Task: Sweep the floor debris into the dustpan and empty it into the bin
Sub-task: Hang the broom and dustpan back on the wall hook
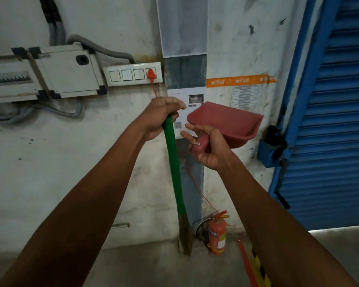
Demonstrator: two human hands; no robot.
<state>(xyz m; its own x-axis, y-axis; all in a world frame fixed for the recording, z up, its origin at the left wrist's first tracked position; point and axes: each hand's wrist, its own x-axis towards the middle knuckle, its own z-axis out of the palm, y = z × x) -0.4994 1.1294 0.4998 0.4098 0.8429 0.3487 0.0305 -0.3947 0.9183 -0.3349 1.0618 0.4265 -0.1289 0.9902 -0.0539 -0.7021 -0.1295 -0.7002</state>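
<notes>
At the wall, left hand (158, 119) fisted round the broom (172, 160) top, fingers wrapped tight; bristles rest on the floor. Right hand (207, 148) cradles the dustpan (226, 121) handle, fingers half spread, grip loose, pan raised and tilted. Risks: pan slips or swings into the wall; broom head snags the red cord (197, 187) or knocks the extinguisher (217, 235) just beside it. No debris or bin in view, so I could sweep blind.

One green-handled broom (173, 162), one red dustpan (226, 123), one fire extinguisher (216, 235), one switch plate (133, 74), two hands.
</notes>
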